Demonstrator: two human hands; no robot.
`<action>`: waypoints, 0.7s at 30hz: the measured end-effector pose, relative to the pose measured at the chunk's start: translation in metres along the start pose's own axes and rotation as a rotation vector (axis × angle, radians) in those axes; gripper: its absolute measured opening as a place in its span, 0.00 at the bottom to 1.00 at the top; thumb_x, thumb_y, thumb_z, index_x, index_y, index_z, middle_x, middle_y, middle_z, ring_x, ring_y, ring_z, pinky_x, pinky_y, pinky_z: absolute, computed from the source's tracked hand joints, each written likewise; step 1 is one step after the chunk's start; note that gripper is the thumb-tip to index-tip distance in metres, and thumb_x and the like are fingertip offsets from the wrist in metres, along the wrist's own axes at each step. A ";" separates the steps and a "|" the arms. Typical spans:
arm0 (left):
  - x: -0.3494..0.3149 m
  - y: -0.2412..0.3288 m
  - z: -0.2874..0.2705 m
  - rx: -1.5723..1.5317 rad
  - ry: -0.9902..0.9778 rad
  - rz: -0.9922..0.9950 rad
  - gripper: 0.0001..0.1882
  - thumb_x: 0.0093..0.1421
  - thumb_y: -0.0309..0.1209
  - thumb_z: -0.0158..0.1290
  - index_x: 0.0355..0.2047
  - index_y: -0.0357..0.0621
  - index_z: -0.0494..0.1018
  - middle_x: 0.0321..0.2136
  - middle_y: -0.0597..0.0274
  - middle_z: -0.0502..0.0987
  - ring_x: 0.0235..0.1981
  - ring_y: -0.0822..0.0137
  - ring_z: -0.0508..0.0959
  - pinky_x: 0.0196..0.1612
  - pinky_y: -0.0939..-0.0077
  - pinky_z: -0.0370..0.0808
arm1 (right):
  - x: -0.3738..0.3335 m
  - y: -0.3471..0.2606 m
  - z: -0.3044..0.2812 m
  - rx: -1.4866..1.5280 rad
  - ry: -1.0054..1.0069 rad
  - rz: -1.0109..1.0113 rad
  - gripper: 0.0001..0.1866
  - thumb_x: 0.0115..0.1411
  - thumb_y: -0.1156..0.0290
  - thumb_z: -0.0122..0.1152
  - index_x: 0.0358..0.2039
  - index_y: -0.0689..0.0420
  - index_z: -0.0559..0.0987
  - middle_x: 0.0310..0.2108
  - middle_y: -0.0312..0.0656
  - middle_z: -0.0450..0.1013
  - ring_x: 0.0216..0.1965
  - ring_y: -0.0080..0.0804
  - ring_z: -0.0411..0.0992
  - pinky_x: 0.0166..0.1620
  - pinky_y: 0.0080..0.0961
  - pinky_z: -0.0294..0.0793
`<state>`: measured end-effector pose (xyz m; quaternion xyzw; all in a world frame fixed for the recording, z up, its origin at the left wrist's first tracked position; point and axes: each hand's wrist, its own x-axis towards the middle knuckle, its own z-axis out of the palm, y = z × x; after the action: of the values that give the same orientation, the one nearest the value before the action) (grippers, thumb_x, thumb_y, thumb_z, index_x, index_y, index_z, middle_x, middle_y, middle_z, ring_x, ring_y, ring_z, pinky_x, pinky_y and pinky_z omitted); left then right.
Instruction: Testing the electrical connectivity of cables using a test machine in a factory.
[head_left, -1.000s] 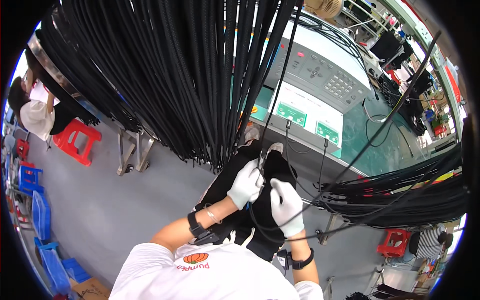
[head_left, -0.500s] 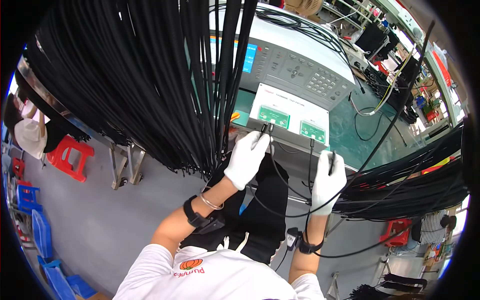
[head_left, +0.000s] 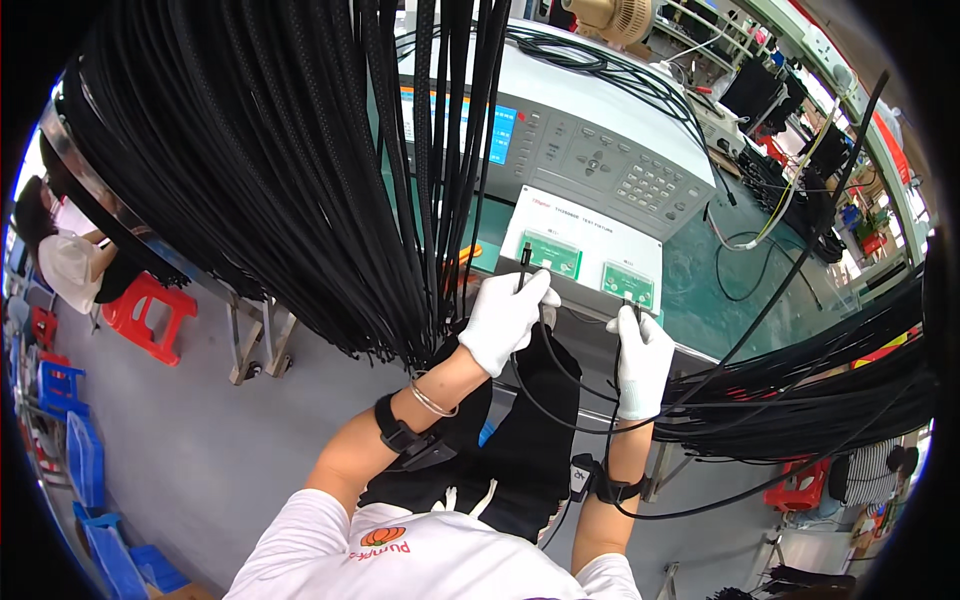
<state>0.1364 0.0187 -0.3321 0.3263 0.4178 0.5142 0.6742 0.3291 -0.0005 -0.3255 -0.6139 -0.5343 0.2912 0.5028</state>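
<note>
A white test fixture (head_left: 575,213) with two green circuit boards stands in front of me. My left hand (head_left: 508,318), in a white glove, is closed on a black cable whose plug (head_left: 526,254) points up in front of the left green board (head_left: 562,262). The fingers hide that board's lower edge, so I cannot tell what sits in its socket. At the lower edge of the right green board (head_left: 628,284), my right hand (head_left: 643,362), also gloved, pinches a black cable end. Whether its plug is seated cannot be seen. Black cable (head_left: 565,424) loops down between both hands.
A grey bench tester (head_left: 610,150) with a lit screen stands behind the fixture, coiled cables on top. Bundled black cables hang thickly at left (head_left: 260,200), and more lie at right (head_left: 800,400). Red stools (head_left: 150,315) and a seated person (head_left: 70,245) are farther left.
My right hand has moved left and in to the right board with its cable end. My left hand's plug now stands higher, in front of the left board. The view has shifted slightly.
</note>
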 end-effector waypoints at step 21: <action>-0.014 -0.032 -0.001 0.477 0.064 0.127 0.14 0.67 0.37 0.49 0.34 0.37 0.75 0.22 0.57 0.76 0.21 0.63 0.74 0.31 0.68 0.69 | -0.029 0.011 -0.004 -0.051 0.022 -0.035 0.14 0.65 0.66 0.55 0.27 0.61 0.78 0.16 0.30 0.65 0.16 0.13 0.58 0.20 0.19 0.54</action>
<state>0.1471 -0.0030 -0.3572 0.4855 0.5270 0.4524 0.5310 0.3287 -0.0287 -0.3399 -0.6199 -0.5468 0.2621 0.4980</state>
